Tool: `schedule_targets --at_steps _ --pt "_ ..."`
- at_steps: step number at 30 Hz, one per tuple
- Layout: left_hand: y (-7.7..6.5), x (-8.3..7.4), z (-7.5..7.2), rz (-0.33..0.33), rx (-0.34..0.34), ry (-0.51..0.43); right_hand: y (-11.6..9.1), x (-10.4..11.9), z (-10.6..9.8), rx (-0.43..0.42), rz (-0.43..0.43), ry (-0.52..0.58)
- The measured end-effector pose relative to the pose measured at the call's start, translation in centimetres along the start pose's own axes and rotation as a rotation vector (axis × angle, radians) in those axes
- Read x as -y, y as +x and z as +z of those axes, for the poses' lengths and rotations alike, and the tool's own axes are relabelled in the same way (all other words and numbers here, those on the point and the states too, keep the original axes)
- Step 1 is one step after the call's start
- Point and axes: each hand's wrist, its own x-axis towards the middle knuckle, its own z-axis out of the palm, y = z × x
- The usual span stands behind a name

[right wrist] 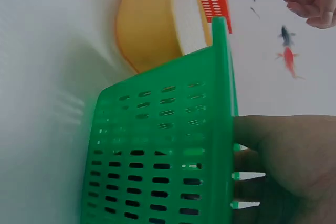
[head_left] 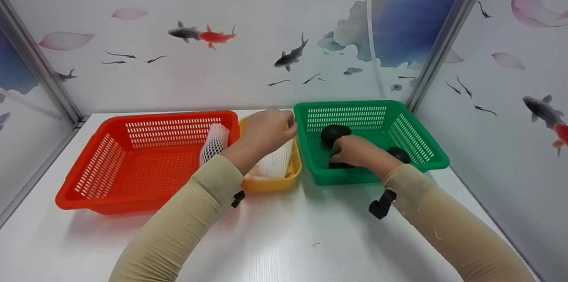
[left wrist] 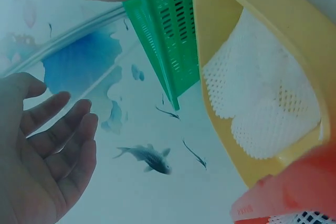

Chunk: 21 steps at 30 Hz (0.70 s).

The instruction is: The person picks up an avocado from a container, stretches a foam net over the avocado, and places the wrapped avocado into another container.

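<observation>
My left hand [head_left: 268, 131] hovers over the yellow basket [head_left: 270, 186], fingers loosely bent; the left wrist view shows the palm with nothing in it. White foam net sleeves [left wrist: 257, 87] lie inside that basket. My right hand [head_left: 357, 151] reaches down into the green basket [head_left: 437, 161], at a dark oval fruit [head_left: 340, 166] by the near wall. Another dark fruit [head_left: 335, 134] lies just beyond the fingers, and one more [head_left: 398, 154] is farther right. In the right wrist view the basket wall hides the fingertips, so I cannot tell if they grip the fruit.
On the left stands a red basket [head_left: 146, 203], with a dark thing in a white foam net [head_left: 215, 142] at its right end. All the baskets stand on a white table [head_left: 275, 237]. Printed panels [head_left: 248, 73] rise behind and at the sides.
</observation>
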Motion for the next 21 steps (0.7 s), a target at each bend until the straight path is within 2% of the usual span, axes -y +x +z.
schedule_targets --at_steps 3,5,10,16,21 --pt "-0.1 -0.6 0.4 0.022 0.073 0.008 0.1 -0.2 0.3 -0.003 0.019 -0.019" --pt "-0.1 -0.9 0.7 0.043 0.095 0.026 0.3 -0.4 0.5 -0.003 0.028 -0.022" --pt "-0.3 -1.5 1.7 0.089 0.110 0.073 0.5 -1.1 1.1 -0.004 0.040 -0.007" --pt "-0.6 -1.8 2.4 0.111 0.137 0.063 0.8 -2.0 1.7 -0.031 0.023 -0.034" --pt "-0.8 -1.8 2.6 0.127 0.129 0.075 1.1 -2.8 1.7 -0.030 0.029 -0.017"
